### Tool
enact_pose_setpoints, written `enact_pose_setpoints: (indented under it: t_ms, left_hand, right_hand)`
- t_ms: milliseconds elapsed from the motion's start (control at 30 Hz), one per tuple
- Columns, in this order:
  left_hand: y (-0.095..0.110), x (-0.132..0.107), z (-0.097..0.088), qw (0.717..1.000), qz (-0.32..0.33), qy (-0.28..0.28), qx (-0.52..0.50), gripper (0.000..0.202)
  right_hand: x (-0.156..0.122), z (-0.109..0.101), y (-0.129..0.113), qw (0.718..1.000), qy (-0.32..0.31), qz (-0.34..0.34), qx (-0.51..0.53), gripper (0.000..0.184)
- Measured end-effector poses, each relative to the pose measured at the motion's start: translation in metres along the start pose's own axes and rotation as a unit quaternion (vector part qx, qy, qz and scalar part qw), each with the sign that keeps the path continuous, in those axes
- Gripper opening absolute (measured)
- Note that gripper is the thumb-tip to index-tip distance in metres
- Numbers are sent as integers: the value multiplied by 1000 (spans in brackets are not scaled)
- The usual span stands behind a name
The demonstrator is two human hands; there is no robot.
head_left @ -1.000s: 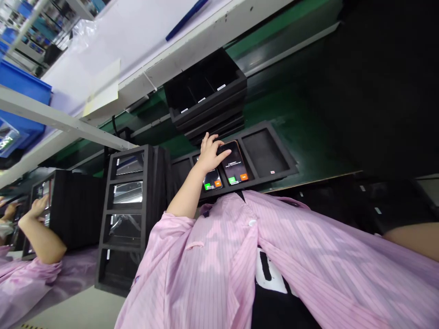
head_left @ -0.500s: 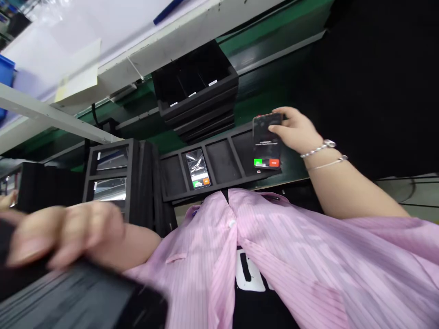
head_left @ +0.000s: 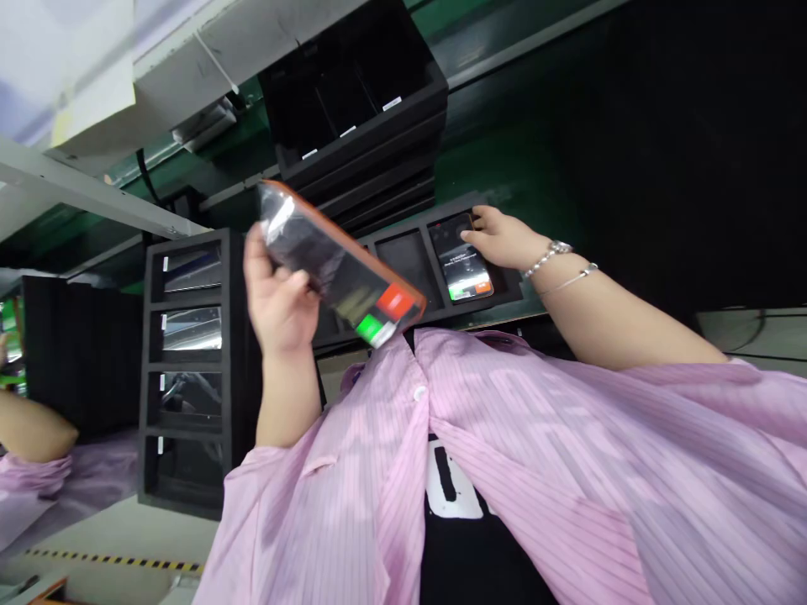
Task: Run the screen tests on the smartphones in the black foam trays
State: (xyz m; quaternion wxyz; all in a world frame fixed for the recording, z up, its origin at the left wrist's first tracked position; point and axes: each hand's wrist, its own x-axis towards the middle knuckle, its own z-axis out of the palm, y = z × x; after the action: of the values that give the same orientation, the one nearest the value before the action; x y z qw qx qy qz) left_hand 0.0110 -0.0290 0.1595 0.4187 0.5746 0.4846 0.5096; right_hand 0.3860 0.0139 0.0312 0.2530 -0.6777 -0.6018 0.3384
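Observation:
My left hand (head_left: 281, 302) is closed around the edge of a smartphone (head_left: 340, 260) with an orange frame, held tilted above the foam tray. Green and red blocks show at the lower end of its screen. My right hand (head_left: 504, 239) grips the upper right edge of another smartphone (head_left: 462, 256), which is at a right-hand compartment of the black foam tray (head_left: 407, 260). White text and green and orange blocks are lit on that screen. The raised phone hides the tray's left compartments.
Stacked black trays (head_left: 371, 160) stand behind. To the left, an upright tray (head_left: 151, 370) holds several glossy devices in its compartments. A white shelf beam (head_left: 101, 197) crosses the upper left. At the far left, another person's arm (head_left: 34, 420) shows.
My left hand has swung from close to the camera at lower left to above the tray, phone in view. My right hand has shifted left, bringing its phone to a tray compartment.

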Motion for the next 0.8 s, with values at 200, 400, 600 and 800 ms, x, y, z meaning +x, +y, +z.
enact_pose_setpoints:
  t_ms: [200, 400, 600, 800]
  left_hand:
    - [-95, 41, 65, 958, -205, -192, 61, 80]
    - [-116, 52, 90, 918, -150, -265, 254, 82]
    - [-90, -8, 48, 887, 111, -214, 393, 63]
    - [-95, -102, -2, 863, 61, -150, 478, 46]
  right_hand:
    - [-87, -24, -14, 971, 57, -211, -96, 55]
    - [-141, 22, 11, 957, 32, -224, -180, 61]
    - [-151, 56, 33, 959, 47, -183, -209, 71]
    - [-148, 57, 14, 958, 25, -198, -208, 67]
